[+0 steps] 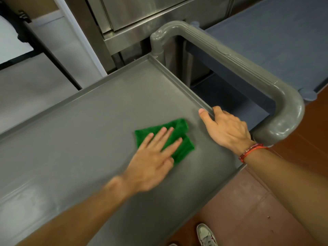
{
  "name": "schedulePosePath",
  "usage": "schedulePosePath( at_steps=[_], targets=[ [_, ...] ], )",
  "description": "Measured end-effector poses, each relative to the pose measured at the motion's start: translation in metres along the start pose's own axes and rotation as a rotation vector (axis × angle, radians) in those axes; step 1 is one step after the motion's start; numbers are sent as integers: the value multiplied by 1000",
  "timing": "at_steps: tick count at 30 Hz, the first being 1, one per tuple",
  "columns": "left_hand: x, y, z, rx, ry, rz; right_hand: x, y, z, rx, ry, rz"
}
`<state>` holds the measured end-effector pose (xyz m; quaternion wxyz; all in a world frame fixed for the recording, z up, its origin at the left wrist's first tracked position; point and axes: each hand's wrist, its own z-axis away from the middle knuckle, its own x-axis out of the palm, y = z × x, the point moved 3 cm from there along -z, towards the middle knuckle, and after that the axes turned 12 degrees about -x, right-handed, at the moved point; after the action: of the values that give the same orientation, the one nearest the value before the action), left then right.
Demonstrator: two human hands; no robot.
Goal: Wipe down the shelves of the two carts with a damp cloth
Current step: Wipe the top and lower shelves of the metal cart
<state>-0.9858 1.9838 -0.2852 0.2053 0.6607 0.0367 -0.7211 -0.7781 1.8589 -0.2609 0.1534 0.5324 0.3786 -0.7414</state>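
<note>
Head view: the left hand (150,162) lies flat, fingers straight, pressing a folded green cloth (179,128) on the grey cart's top shelf (88,130). The right hand (229,128) grips the shelf rim (186,87). The cloth looks soft and limp, best driven under a spread palm.

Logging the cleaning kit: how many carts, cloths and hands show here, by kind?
Carts: 2 (grey cart, blue cart)
Cloths: 1 (green cloth)
Hands: 2 (left hand, right hand)
Total: 5
</note>
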Motion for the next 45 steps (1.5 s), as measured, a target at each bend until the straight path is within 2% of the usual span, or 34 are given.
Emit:
schedulePosePath(
  at_steps=[5,10,14,21,24,26,31,36,42,45],
  targets=[
    [34,84,75,320,-77,-35,2,0,0,5,1,-16],
    [17,80,62,372,-139,55,1,2,0,20,-13,-50],
    [15,60,30,265,-117,-8,-1,2,0,31,-25,-83],
    [-2,15,-53,-77,1,-71,-4,4,-3,64,-48,-163],
    [0,28,-57,-102,10,-88,-5,5,-5,109,-81,-214],
    [1,47,-55,-42,-6,-90,-6,4,-7,130,-98,-245],
    [24,131,-21,337,-89,-15,-9,2,-9,150,-121,-307],
    [23,151,-8,448,-118,114,-7,3,-9,124,-130,-294],
    [19,105,-41,302,-65,6,-8,4,-9,119,-140,-298],
    [2,49,-66,106,41,-58,-8,4,-10,111,-145,-289]
  ],
)
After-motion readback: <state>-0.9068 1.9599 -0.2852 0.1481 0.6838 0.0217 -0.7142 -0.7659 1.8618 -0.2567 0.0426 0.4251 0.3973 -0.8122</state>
